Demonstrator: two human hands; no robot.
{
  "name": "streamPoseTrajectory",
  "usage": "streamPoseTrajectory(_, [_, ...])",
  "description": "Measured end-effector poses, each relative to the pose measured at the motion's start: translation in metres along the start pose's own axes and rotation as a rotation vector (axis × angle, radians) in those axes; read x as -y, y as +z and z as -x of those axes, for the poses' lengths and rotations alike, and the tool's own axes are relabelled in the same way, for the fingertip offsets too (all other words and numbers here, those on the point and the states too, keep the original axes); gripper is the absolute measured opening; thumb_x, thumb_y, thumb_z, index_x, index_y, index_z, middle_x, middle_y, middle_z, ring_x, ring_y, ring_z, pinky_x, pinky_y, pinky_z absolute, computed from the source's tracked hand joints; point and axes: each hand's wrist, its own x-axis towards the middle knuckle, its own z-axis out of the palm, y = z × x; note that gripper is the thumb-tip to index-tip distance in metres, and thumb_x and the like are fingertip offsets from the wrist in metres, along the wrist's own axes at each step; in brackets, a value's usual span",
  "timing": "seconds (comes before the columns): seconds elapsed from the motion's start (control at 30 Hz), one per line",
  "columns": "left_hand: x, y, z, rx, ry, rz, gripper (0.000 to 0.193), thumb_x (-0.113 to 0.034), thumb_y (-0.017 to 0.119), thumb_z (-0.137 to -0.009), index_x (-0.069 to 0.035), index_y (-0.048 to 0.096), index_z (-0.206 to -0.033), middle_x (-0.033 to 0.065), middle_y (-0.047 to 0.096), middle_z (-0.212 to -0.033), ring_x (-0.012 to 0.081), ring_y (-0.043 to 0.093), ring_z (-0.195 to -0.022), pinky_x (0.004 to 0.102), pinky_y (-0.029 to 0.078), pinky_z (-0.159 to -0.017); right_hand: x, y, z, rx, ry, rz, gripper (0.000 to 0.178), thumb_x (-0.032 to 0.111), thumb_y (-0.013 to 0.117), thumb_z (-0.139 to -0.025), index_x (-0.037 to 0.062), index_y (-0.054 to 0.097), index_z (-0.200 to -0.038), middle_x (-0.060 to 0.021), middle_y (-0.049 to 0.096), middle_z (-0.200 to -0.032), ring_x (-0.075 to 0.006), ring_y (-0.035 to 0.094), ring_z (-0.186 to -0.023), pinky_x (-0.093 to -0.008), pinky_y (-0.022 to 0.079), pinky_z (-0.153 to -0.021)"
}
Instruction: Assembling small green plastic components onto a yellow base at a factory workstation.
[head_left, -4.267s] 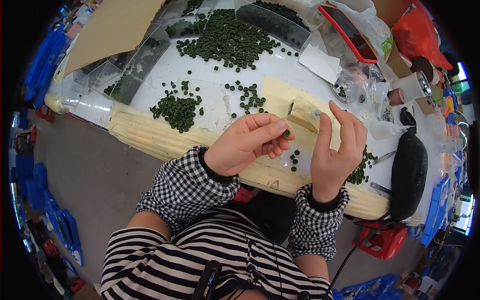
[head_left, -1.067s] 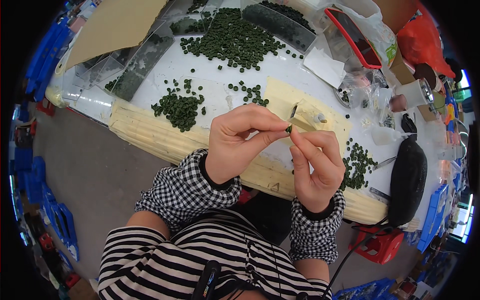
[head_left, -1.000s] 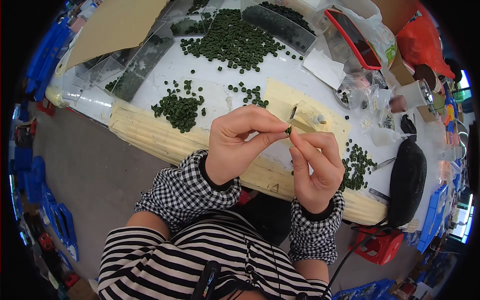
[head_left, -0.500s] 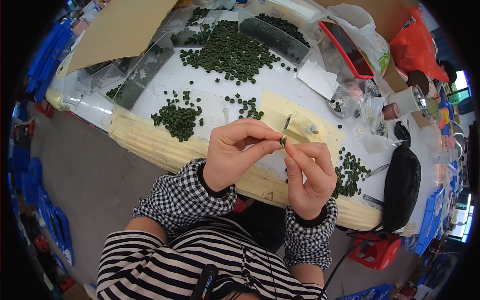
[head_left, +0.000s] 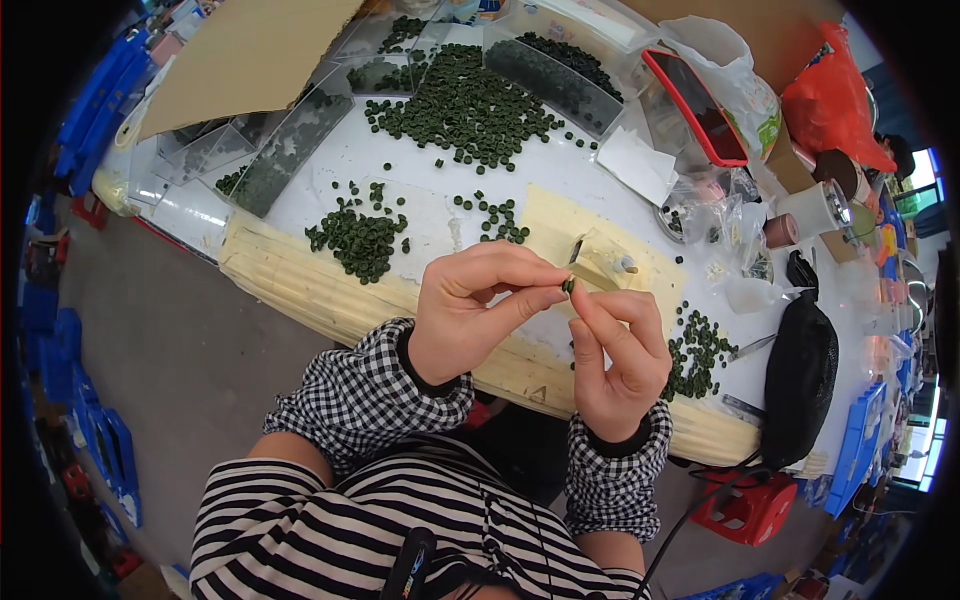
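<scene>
My left hand [head_left: 465, 315] pinches a small dark green round piece [head_left: 568, 287] between thumb and index finger, over the near part of the table. From the other side my right hand [head_left: 622, 355] meets it with the index fingertip. The right thumb stands a little below, and the other fingers are curled. Just beyond my hands is a cream-coloured block [head_left: 602, 255] with a grey knob, resting on a pale yellow sheet [head_left: 545, 212]. Loose green pieces lie in a heap [head_left: 360, 245] left of my hands and another heap [head_left: 700, 355] to the right.
A large spread of green pieces [head_left: 465, 105] covers the far middle, beside clear plastic boxes [head_left: 555, 85]. Cardboard [head_left: 240, 60] leans at far left. A red-cased phone [head_left: 697, 108], white paper [head_left: 637, 165], tweezers [head_left: 752, 347] and a black pouch [head_left: 802, 375] lie to the right.
The green piece looks turned slightly between my fingertips. Both hands have hardly moved, and the surroundings have shifted a little in the view.
</scene>
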Motion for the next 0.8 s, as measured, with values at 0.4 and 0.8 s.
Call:
streamPoseTrajectory(0.4, [0.0024,0.0003,-0.0018,-0.019,0.172,-0.204,0.021,0.007,0.070,-0.081,0.002,0.071,-0.101,0.0120,0.070,-0.092,0.0160,0.066,-0.083,0.0253,0.052,-0.073,-0.0003,-0.0017,-0.0004,0.035,0.015,-0.021,0.035,-0.005,0.073,-0.073,0.0023,0.072,-0.108,-0.0062,0.062,-0.086,-0.0211,0.056,-0.075,-0.0311,0.045,-0.067])
streamPoseTrajectory(0.8, [-0.0024,0.0009,-0.0031,-0.009,0.257,-0.377,0.022,0.008,0.069,-0.080,0.002,0.070,-0.101,0.0130,0.068,-0.092,0.0175,0.067,-0.081,0.0252,0.054,-0.069,-0.0023,-0.0029,-0.0006,0.034,-0.014,-0.002,0.035,-0.004,0.073,-0.073,0.0024,0.072,-0.108,-0.0067,0.062,-0.085,-0.0213,0.056,-0.074,-0.0312,0.045,-0.067])
